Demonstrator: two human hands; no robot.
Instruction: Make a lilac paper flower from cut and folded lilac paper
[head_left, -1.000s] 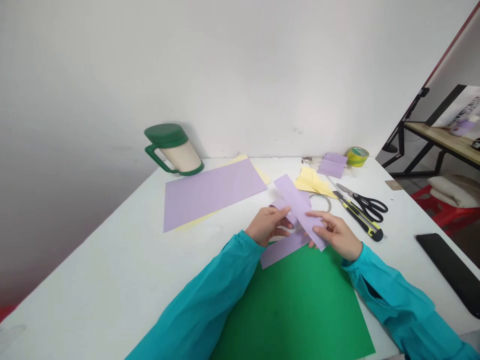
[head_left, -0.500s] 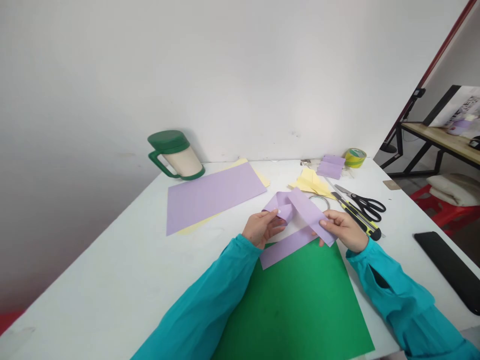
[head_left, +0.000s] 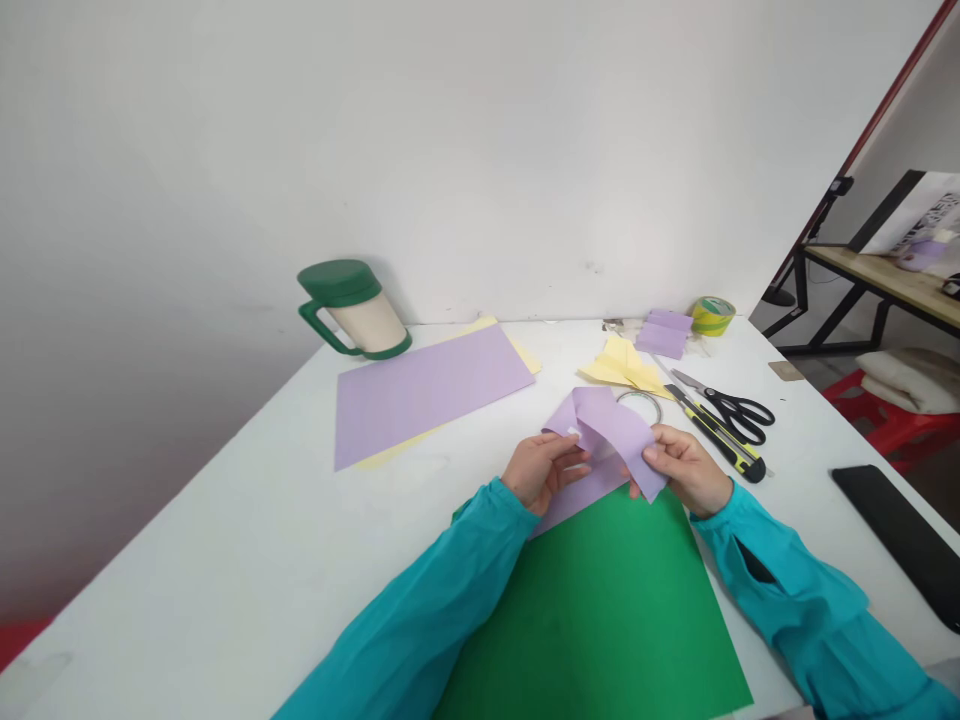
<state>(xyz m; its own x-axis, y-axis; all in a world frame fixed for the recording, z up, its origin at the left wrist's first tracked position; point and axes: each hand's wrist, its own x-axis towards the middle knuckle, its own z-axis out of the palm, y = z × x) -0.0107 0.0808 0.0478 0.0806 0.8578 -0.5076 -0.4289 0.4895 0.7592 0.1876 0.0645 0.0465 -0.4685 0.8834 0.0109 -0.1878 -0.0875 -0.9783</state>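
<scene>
A green sheet [head_left: 600, 610] covers the near edge of a white table [head_left: 247, 560] beneath a person's teal sleeves [head_left: 420, 590], w/ a black slab [head_left: 896, 545] flat at far R. A lower strip [head_left: 574, 500] of purple paper lies along the sheet's far edge, partly hidden by the hands. Just above it, the L hand [head_left: 541, 470] pinches the L end of a purple strip [head_left: 626, 435] btwn thumb & fingers, nearly closed, a small white bit [head_left: 574, 432] at the fingertips. The R hand [head_left: 691, 470] grips the strip's R end, thumb on top, fingers partly hidden behind. Btwn the hands the strip bends in an arch; can't tell if it's 1 pc or 2. To the R: a yellow-black cutter [head_left: 720, 435] & black-handled scissors [head_left: 739, 412], side by side; a ring [head_left: 660, 408] lies just beyond the strip. Farther back, a purple sheet [head_left: 427, 390] sits L atop yellow paper [head_left: 390, 447], w/ crumpled yellow pc [head_left: 619, 362] R of center. By the wall [head_left: 480, 150]: green-lidded mug [head_left: 367, 310] L; purple scrap [head_left: 666, 333] & tape roll [head_left: 712, 316] R. Bkgd R: folded cloth [head_left: 911, 380] on a red stool [head_left: 877, 410], near a wood-topped shelf [head_left: 892, 275].
</scene>
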